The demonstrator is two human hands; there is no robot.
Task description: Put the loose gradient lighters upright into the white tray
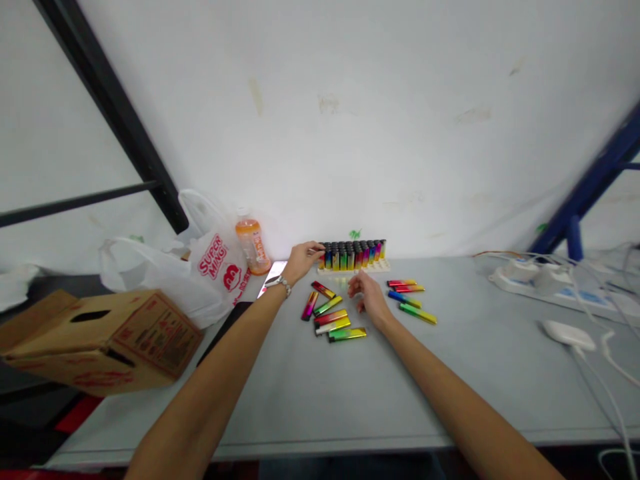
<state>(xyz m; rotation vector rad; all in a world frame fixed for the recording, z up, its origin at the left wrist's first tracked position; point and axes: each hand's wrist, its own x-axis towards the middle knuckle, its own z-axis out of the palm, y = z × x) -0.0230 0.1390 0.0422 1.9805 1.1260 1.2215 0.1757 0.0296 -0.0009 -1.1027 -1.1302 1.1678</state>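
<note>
Rows of upright lighters (353,257) with black tops fill a pale rack (383,266) against the wall. My left hand (302,260) is at the rack's left end, its fingers closed on a red lighter (322,259) there. In front of the rack, my right hand (367,294) hovers with curled fingers slightly apart and nothing visible between them. Several loose lighters (333,316) in red, green, yellow and pink lie on the table between my forearms. To the right of my right hand lie more loose lighters (411,300), red, blue and green.
An orange-capped bottle (253,243), a phone (273,279), a white plastic bag (215,267) and a cardboard box (145,337) stand or lie at left. On the right are a power strip (565,288), a white adapter (569,334) and cables. A wall (350,133) rises behind.
</note>
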